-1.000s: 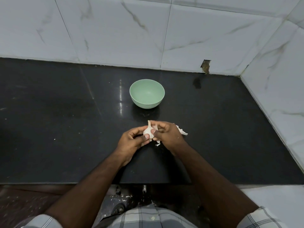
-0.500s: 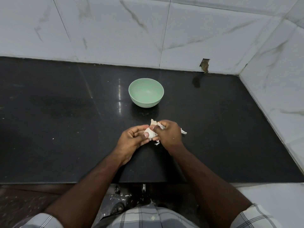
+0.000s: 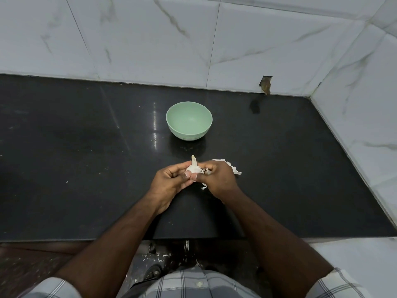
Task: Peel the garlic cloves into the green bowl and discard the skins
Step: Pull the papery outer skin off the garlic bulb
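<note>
Black stone counter point(image 3: 86, 168), white marble wall tiles point(image 3: 150, 39), green bowl point(image 3: 189, 121).

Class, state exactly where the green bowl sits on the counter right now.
In the head view, the green bowl stands upright on the black counter, centred, beyond both hands and the garlic bulb, apart from them.

Glossy black stone counter point(image 3: 86, 168), matt green bowl point(image 3: 189, 134), papery garlic skins point(image 3: 234, 168)
</note>
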